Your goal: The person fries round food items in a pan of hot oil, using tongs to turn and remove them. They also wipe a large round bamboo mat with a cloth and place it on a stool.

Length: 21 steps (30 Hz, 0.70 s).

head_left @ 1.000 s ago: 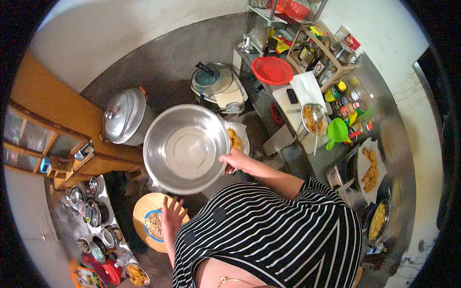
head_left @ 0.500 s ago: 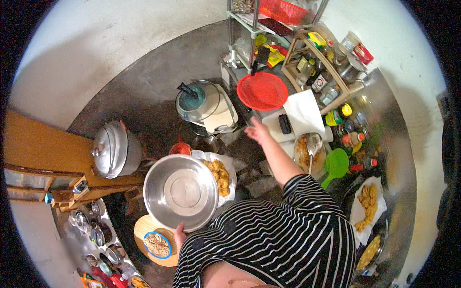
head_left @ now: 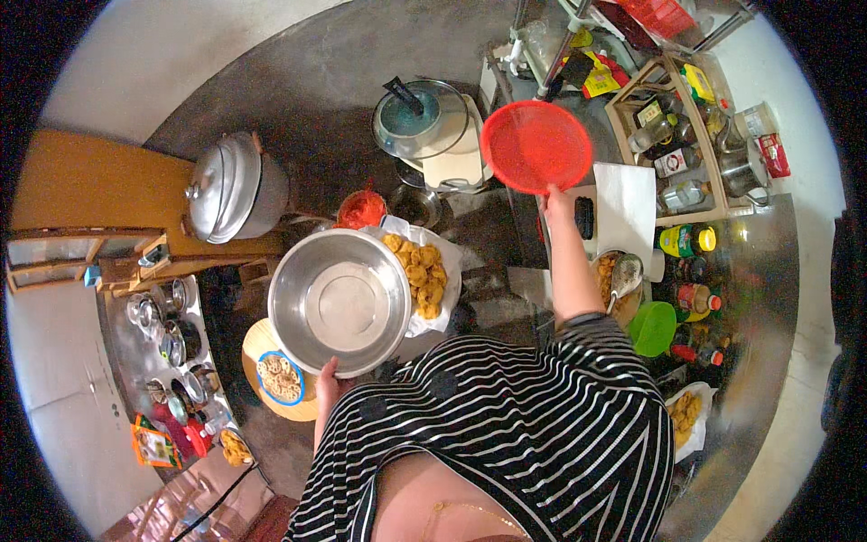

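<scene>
Left hand (head_left: pixel 329 383) clamped on the steel bowl (head_left: pixel 341 312), right there at the near rim, thumb over the edge, the other fingers out of sight underneath! The bowl sits at twelve o'clock from that hand, its wide mouth facing up. And over on the other side, the right hand (head_left: pixel 558 206), arm stretched out, has the red basket (head_left: pixel 537 144) pinched by its near rim; the basket lies between eleven and twelve from those knuckles. Whether it is clear of the counter, I cannot tell. The two hands are well apart, bowl and basket not touching.

Round the bowl now: golden fried pieces (head_left: pixel 421 275) on white paper (head_left: pixel 449 257) between two and three o'clock, the bowl's rim overlapping the sheet in this view. A small red bowl (head_left: pixel 361 210) just past twelve, a big lidded pot (head_left: pixel 237 190) between ten and eleven, and at seven a blue-rimmed plate (head_left: pixel 281 378) of pale slices on a round wooden board (head_left: pixel 257 345).

Off the right hand: a black object (head_left: pixel 585 218) at three, a ladle (head_left: pixel 626 274) between four and five, a green scoop (head_left: pixel 652 329) near five!
</scene>
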Each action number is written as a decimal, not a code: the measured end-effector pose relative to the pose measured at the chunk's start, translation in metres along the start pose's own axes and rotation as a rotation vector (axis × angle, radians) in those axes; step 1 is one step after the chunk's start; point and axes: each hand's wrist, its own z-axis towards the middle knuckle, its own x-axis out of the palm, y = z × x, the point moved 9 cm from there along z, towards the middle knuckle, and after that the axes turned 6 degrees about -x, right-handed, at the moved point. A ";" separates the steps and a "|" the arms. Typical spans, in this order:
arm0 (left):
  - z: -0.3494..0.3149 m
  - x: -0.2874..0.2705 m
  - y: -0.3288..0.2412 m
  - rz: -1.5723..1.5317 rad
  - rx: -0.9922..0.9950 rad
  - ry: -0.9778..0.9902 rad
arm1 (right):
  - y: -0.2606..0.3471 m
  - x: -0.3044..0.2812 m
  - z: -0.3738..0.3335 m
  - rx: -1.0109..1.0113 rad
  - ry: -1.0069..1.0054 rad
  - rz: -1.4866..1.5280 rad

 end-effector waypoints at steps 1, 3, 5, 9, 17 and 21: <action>-0.012 0.022 -0.009 0.058 0.027 -0.018 | 0.000 0.002 -0.022 0.010 0.022 0.007; -0.011 0.055 -0.019 0.072 0.042 0.129 | -0.006 0.012 -0.067 -0.013 0.143 -0.034; -0.014 0.084 -0.016 0.006 -0.056 0.192 | 0.003 0.044 -0.119 -0.079 0.388 -0.183; -0.018 0.126 -0.031 0.211 0.050 0.137 | -0.001 0.107 -0.212 -0.105 0.757 -0.450; -0.008 0.147 -0.020 0.178 0.104 0.327 | 0.072 0.128 -0.299 -0.874 0.438 -0.973; -0.034 0.163 -0.015 0.164 0.054 0.439 | 0.036 0.110 -0.283 -0.508 0.599 -0.508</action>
